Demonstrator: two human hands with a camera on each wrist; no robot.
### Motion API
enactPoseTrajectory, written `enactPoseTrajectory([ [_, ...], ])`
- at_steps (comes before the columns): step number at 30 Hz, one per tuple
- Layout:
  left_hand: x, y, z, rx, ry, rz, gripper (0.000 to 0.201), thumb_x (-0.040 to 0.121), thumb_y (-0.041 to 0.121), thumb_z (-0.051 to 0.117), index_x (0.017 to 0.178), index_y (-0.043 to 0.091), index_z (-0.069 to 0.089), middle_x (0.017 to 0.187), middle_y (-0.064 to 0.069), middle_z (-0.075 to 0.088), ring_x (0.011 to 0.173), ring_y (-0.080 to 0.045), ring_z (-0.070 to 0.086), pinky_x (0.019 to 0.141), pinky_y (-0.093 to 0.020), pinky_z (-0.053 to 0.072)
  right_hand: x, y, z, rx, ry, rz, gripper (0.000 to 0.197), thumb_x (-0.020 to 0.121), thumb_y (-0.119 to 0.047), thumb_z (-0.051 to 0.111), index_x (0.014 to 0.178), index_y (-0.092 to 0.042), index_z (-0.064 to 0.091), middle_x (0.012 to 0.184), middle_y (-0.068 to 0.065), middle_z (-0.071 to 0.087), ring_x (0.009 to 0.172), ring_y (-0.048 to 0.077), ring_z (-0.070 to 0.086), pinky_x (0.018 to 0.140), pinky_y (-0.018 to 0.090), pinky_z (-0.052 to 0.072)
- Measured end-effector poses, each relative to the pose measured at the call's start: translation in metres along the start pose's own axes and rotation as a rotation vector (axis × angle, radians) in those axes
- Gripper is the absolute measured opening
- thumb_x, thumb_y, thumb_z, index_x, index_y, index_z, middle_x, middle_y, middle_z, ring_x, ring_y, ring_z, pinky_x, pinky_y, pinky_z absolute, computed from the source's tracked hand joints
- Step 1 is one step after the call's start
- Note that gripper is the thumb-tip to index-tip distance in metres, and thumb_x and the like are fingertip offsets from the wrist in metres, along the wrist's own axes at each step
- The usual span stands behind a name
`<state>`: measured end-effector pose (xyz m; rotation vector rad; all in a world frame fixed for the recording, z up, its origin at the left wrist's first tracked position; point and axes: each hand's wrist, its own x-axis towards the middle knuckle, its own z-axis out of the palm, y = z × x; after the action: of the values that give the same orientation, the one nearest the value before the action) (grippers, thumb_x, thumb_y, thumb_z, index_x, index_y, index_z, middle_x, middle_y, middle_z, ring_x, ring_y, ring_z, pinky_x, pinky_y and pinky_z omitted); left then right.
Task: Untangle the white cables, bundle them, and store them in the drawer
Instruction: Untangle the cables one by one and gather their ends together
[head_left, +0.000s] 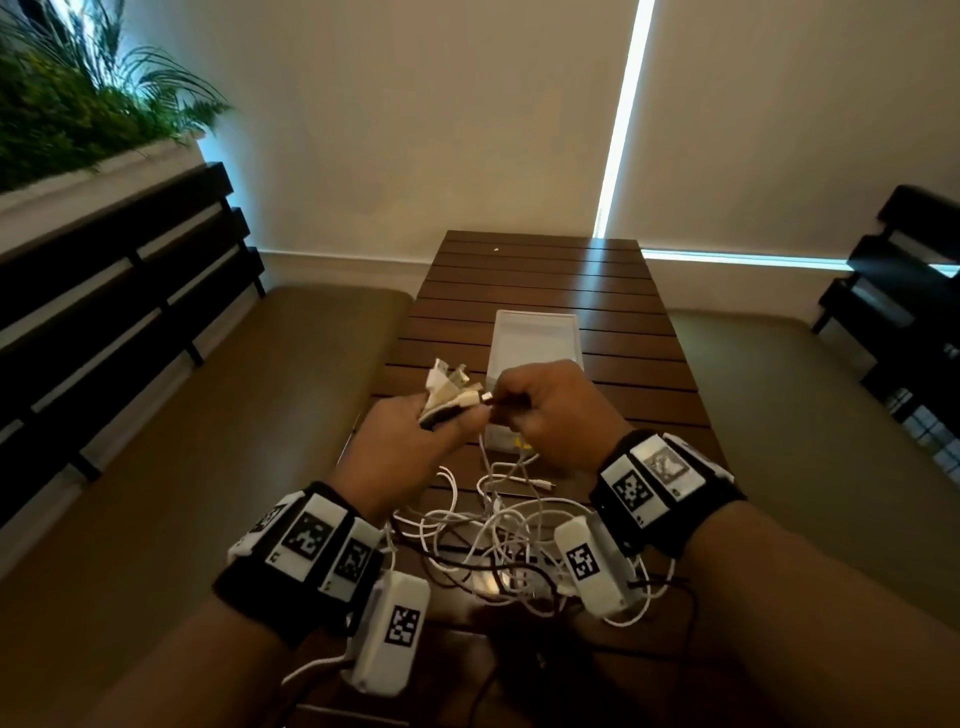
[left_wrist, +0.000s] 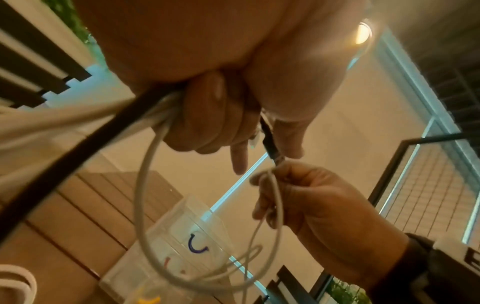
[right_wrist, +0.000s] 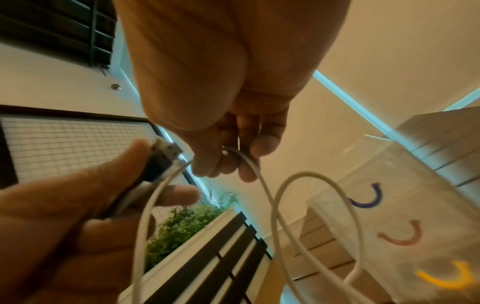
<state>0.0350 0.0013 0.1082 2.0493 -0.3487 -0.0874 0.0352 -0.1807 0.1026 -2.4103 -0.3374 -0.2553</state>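
Green leaves of a plant (head_left: 67, 104) fill the far left above a dark slatted backrest (head_left: 119, 270), with a tan cushion (head_left: 234, 415) beside the desk (head_left: 540, 280). My left hand (head_left: 400, 447) is raised over the desk, fingers curled round a bunch of plug ends and cords, both white and one black cable (left_wrist: 78, 144); the left wrist view shows the cords running out of that fist. White cables (head_left: 498, 525) hang from both hands and lie in a loose tangle on the desk between my wrists, mixed with thin dark leads. Just behind the hands stands a clear plastic drawer unit (head_left: 535, 332), its drawers marked with blue, red and yellow handles in the wrist views; every cable is outside it. My right hand (head_left: 550, 410) sits close to the left one, thumb and fingers pinching a white cord near its end, almost touching the bunch. Further right is a second cushion (head_left: 779, 415) and another dark backrest (head_left: 904, 291).
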Motion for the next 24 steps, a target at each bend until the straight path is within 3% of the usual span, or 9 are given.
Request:
enactPoseTrajectory([
  [3, -0.001, -0.005, 0.003, 0.041, -0.071, -0.020, 0.026, 0.087, 0.017, 0.068, 0.061, 0.020, 0.063, 0.037, 0.012, 0.047, 0.033, -0.001, 0.036, 0.039, -0.013, 0.028, 0.001, -0.007, -0.002, 0.000, -0.007, -0.013, 0.007, 0.086, -0.012, 0.067, 0.092, -0.014, 0.070, 0.078, -0.008, 0.064, 0.070, 0.005, 0.058, 0.064, 0.014, 0.046],
  [5, 0.002, -0.009, -0.002, 0.079, 0.007, -0.014, 0.021, 0.086, 0.007, 0.066, 0.067, 0.014, 0.066, 0.037, 0.010, 0.047, 0.032, -0.003, 0.036, 0.038, -0.013, 0.027, -0.003, 0.004, 0.001, 0.038, -0.132, 0.071, 0.004, 0.088, -0.020, 0.066, 0.088, -0.016, 0.067, 0.080, -0.007, 0.065, 0.073, 0.007, 0.061, 0.068, 0.018, 0.051],
  [7, 0.007, -0.013, -0.013, 0.117, 0.105, -0.028, 0.013, 0.087, 0.009, 0.064, 0.075, 0.011, 0.068, 0.043, 0.008, 0.047, 0.035, -0.004, 0.036, 0.039, -0.015, 0.029, -0.011, 0.023, 0.005, 0.020, -0.273, 0.176, 0.011, 0.090, -0.023, 0.064, 0.086, -0.013, 0.064, 0.084, 0.002, 0.067, 0.078, 0.017, 0.064, 0.072, 0.031, 0.055],
  [9, 0.012, -0.016, -0.027, 0.167, 0.129, -0.064, 0.013, 0.089, 0.017, 0.065, 0.077, 0.014, 0.067, 0.050, 0.003, 0.048, 0.041, -0.009, 0.038, 0.045, -0.024, 0.033, -0.023, 0.040, 0.006, 0.017, -0.293, 0.252, 0.009, 0.091, -0.021, 0.062, 0.088, -0.013, 0.065, 0.083, 0.002, 0.066, 0.077, 0.016, 0.062, 0.069, 0.027, 0.051],
  [11, 0.013, -0.015, -0.030, 0.123, 0.097, -0.093, 0.019, 0.088, 0.021, 0.068, 0.070, 0.017, 0.064, 0.047, 0.004, 0.046, 0.041, -0.011, 0.036, 0.048, -0.025, 0.031, -0.029, 0.043, 0.006, 0.010, -0.269, 0.279, 0.009, 0.091, -0.016, 0.061, 0.083, -0.015, 0.064, 0.084, 0.006, 0.066, 0.075, 0.016, 0.060, 0.066, 0.024, 0.047],
  [14, 0.005, -0.002, -0.007, 0.007, 0.001, -0.107, 0.021, 0.082, 0.029, 0.075, 0.068, 0.017, 0.064, 0.038, 0.010, 0.049, 0.033, 0.000, 0.040, 0.039, -0.016, 0.033, -0.018, 0.031, 0.013, -0.118, -0.301, 0.227, 0.009, 0.093, -0.021, 0.056, 0.087, -0.016, 0.060, 0.089, 0.005, 0.065, 0.082, 0.020, 0.061, 0.072, 0.034, 0.051],
  [18, -0.006, 0.003, 0.022, -0.142, -0.190, -0.142, 0.020, 0.067, 0.027, 0.086, 0.076, 0.014, 0.074, 0.064, 0.007, 0.072, 0.059, -0.003, 0.067, 0.056, -0.017, 0.050, 0.003, 0.013, 0.019, -0.252, -0.310, 0.100, 0.021, 0.090, -0.026, 0.059, 0.109, -0.019, 0.063, 0.103, 0.001, 0.067, 0.094, 0.019, 0.062, 0.081, 0.033, 0.050],
  [21, -0.006, -0.001, 0.027, -0.078, -0.204, -0.163, 0.015, 0.073, 0.012, 0.080, 0.063, 0.015, 0.069, 0.049, 0.009, 0.062, 0.043, -0.002, 0.053, 0.044, -0.013, 0.037, 0.008, 0.016, 0.016, -0.254, -0.290, 0.177, 0.022, 0.087, -0.031, 0.064, 0.103, -0.017, 0.065, 0.099, 0.003, 0.068, 0.092, 0.021, 0.063, 0.078, 0.033, 0.050],
  [24, -0.001, -0.006, 0.023, -0.003, -0.068, -0.181, 0.012, 0.077, 0.009, 0.072, 0.066, 0.009, 0.068, 0.043, 0.008, 0.050, 0.039, -0.006, 0.040, 0.042, -0.019, 0.032, 0.001, 0.013, 0.010, -0.130, -0.286, 0.191, 0.012, 0.088, -0.025, 0.064, 0.096, -0.016, 0.064, 0.093, 0.002, 0.066, 0.087, 0.019, 0.061, 0.075, 0.032, 0.050],
])
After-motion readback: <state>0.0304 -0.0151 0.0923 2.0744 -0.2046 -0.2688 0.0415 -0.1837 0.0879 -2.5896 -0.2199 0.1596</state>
